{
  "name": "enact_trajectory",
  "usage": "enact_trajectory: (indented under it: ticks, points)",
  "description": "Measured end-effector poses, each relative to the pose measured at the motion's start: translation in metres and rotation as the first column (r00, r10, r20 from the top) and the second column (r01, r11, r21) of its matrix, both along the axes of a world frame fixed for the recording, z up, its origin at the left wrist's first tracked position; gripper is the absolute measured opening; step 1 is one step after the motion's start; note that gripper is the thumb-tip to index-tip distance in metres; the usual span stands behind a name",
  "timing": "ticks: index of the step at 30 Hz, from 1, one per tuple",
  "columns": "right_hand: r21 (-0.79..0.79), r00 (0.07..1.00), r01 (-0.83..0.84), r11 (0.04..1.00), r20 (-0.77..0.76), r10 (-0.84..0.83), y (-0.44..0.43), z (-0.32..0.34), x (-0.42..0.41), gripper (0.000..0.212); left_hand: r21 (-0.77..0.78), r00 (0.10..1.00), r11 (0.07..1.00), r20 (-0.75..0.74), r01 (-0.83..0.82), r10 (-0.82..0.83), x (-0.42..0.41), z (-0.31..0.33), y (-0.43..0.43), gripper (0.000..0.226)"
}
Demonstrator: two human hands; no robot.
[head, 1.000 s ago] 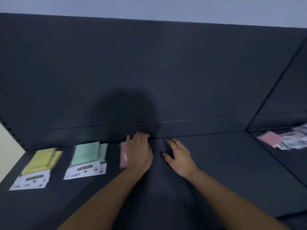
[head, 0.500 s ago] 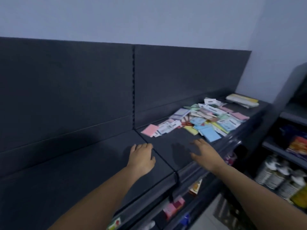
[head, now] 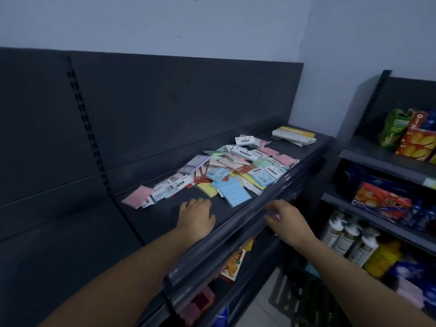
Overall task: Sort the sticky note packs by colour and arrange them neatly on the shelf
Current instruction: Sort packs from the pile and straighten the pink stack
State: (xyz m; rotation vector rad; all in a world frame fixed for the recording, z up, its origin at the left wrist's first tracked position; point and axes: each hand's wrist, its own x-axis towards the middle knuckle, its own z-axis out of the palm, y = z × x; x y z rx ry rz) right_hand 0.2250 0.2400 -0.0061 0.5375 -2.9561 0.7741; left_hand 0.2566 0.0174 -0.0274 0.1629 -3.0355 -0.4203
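dark grey metal made up the shelf and its tall back panel, under a pale wall, as i watched through the head camera. on the right half of that shelf the sticky note packs lay in one mixed heap, pink, green, yellow, blue and purple over each other, many showing white label cards. a blue pack lay at the near edge of the heap, a yellow pack just beside it, and a pink pack at the left end, close to the back panel. at the far end, apart from the heap, sat a flat stack of yellow and white booklets. the left hand was palm down at the bare shelf, near the blue pack; i could not tell if it touched the surface. its fingers were straight and pressed together. the right hand was over the front rail, its fingers stretched forward and a little apart, but blurred. to the right stood a second rack with snack boxes and white bottles.
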Motion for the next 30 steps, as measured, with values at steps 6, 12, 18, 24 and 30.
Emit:
enact_trajectory:
  ticks: [6,12,18,24,30]
  points:
    - [-0.041,0.996,-0.032,0.999,0.079,0.035,-0.026,-0.011,-0.062,0.044,0.054,0.994,0.996,0.090,-0.070,0.065,-0.071,-0.005,0.000,0.030]
    - [0.145,0.986,-0.093,0.985,0.153,0.070,-0.067,-0.030,-0.133,0.065,0.205,0.969,0.947,0.086,-0.246,0.233,-0.145,-0.021,0.002,0.047]
    - [0.296,0.993,-0.081,0.952,0.105,0.051,-0.094,-0.050,-0.153,0.084,0.184,0.883,0.864,0.093,-0.469,0.460,-0.173,-0.033,0.021,0.073]
    - [0.164,0.945,-0.050,0.985,0.326,-0.006,-0.090,-0.049,-0.180,0.100,0.387,0.822,0.725,0.250,-0.569,0.511,-0.191,-0.038,0.012,0.092]
    - [-0.200,0.892,-0.033,0.979,0.436,0.119,-0.078,-0.041,-0.190,0.082,0.752,0.772,0.307,0.394,-0.583,0.499,-0.201,-0.044,0.003,0.058]
